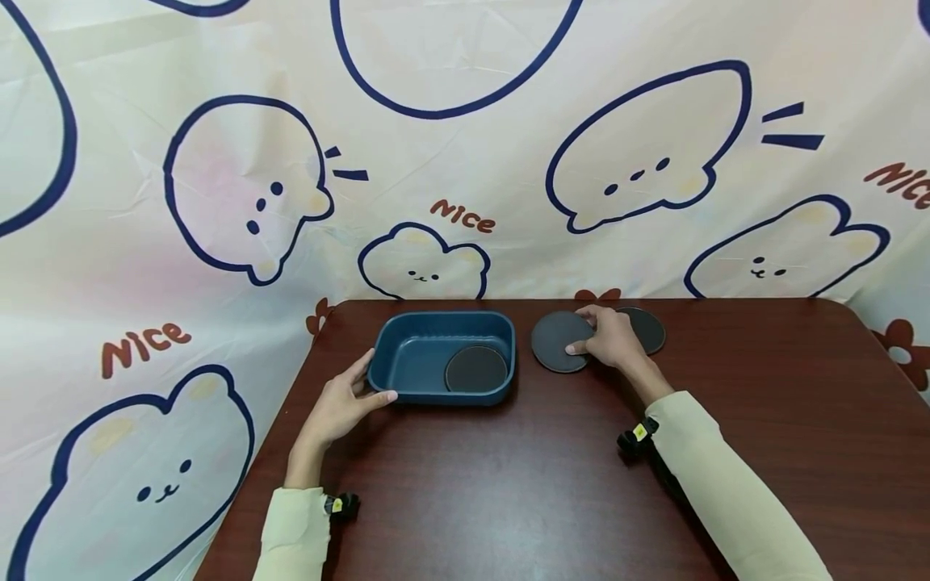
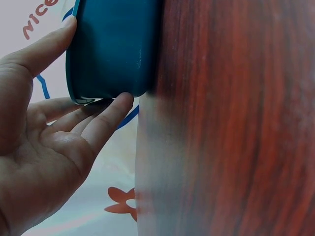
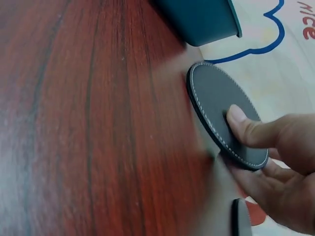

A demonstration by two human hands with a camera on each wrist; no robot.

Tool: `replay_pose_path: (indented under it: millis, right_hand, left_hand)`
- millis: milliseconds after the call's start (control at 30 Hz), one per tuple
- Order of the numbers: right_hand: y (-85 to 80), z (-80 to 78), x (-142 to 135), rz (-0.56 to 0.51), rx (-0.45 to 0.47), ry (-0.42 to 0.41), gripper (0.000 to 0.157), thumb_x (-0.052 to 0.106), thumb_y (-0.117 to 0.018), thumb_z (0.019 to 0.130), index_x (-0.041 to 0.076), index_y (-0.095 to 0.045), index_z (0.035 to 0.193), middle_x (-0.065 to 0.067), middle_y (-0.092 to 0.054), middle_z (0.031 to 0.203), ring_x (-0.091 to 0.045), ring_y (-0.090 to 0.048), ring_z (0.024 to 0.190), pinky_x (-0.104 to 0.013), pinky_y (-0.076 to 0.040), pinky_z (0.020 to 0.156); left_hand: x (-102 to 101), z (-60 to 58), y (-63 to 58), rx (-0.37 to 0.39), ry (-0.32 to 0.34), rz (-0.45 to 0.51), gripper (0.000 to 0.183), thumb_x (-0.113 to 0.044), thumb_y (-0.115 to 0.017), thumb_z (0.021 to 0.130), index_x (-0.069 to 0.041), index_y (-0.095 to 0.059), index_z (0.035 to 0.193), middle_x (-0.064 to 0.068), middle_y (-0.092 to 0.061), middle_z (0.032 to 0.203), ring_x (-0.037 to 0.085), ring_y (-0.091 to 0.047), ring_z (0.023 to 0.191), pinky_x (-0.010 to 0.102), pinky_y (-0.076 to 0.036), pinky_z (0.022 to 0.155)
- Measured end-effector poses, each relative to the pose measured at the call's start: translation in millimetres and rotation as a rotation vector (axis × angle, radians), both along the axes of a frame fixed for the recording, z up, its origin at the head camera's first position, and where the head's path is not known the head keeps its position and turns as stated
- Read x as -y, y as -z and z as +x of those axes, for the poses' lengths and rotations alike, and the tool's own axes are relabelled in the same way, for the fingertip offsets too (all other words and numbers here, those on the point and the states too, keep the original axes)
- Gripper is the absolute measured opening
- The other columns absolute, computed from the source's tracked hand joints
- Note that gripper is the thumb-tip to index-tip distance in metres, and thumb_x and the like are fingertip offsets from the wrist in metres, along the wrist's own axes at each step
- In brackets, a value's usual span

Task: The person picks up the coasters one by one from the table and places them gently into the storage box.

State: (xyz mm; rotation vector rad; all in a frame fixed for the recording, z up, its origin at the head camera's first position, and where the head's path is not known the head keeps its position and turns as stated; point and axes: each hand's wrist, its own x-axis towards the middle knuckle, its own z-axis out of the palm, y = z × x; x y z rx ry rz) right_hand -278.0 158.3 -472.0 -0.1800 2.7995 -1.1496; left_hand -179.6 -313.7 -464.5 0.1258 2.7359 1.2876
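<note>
A teal rectangular basin with rounded corners stands near the table's back edge. Inside it, toward the right end, lies a round black coaster. My left hand touches the basin's left end, thumb at the front rim and fingers along the outer wall, as the left wrist view shows. With thumb on top and fingers beneath, my right hand pinches a second round coaster with pale edge stitching, held above the table. Behind that hand another dark coaster rests on the table, partly hidden.
The dark red-brown wooden table stretches toward me and to the right. A pale cloth printed with blue cartoon outlines hangs right behind the table. Black camera straps sit on both wrists.
</note>
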Motion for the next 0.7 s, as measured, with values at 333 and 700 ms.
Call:
replay_pose_path:
  millis: [333,700]
  right_hand:
    - [-13.7,13.7,-12.1,-0.161,0.071,0.045,0.055,0.001,-0.077,0.097,0.003,-0.060,0.149,-0.028,-0.070,0.119,-0.028,-0.080,0.083,-0.039,-0.067,0.071]
    - [-11.6,24.8,-25.0,-0.321,0.144,0.034,0.063,-0.002,-0.070,0.101,0.001,-0.048,0.160,-0.035,-0.064,0.130,-0.030,-0.080,0.094,-0.040,-0.068,0.080]
  left_hand:
    - [-1.2,-3.2,-0.9,-0.003,0.002,-0.004,0.098,-0.033,-0.081,0.098,-0.009,-0.022,0.172,0.027,-0.045,0.166,0.045,-0.057,0.144,0.057,-0.053,0.110]
    - [-3.0,-1.5,-4.4,0.001,0.001,-0.010,0.097,-0.033,-0.080,0.099,-0.009,-0.022,0.172,0.028,-0.045,0.165,0.045,-0.058,0.143,0.058,-0.053,0.111]
